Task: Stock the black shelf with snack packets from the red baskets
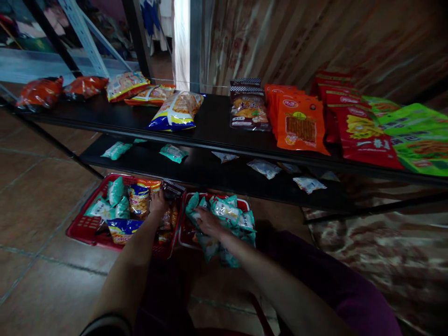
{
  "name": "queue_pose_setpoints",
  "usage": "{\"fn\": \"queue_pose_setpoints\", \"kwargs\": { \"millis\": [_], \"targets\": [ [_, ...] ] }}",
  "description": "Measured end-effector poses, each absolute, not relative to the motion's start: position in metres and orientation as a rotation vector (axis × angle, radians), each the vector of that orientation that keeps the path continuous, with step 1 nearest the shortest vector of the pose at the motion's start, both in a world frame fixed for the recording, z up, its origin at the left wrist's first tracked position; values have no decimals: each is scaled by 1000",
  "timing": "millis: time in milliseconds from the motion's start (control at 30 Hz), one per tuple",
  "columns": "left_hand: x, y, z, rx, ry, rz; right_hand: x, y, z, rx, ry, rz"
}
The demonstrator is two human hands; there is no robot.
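My left hand (158, 203) reaches into the left red basket (80, 228), over orange and dark snack packets; its fingertips are too dim to make out. That basket also holds teal packets (116, 191) and a blue and yellow packet (122, 229). In the right basket (245, 203), filled with several teal and white packets (226, 210), my right hand (206, 221) has its fingers bent against a teal packet (192, 205) at the left side. Whether that packet is gripped is unclear.
Above the baskets, a black shelf (213, 119) carries chip bags (178, 110), brown packets (248, 109), orange packets (301, 122), red packets (364, 135) and green packets (420, 135). The lower shelf (203, 172) bears small teal and pale packets. A patterned curtain (297, 42) hangs behind.
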State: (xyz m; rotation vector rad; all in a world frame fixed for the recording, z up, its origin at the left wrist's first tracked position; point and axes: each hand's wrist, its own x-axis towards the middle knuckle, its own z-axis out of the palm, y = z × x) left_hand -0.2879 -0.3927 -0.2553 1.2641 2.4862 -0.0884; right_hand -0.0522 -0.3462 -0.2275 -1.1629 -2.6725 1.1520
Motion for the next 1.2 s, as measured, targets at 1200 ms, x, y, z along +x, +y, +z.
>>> {"fn": "queue_pose_setpoints", "kwargs": {
  "millis": [1200],
  "targets": [
    [-299,-404,-196,1492,2012,-428,-130,-370,-250,-1074,-2704,1396]
  ]
}}
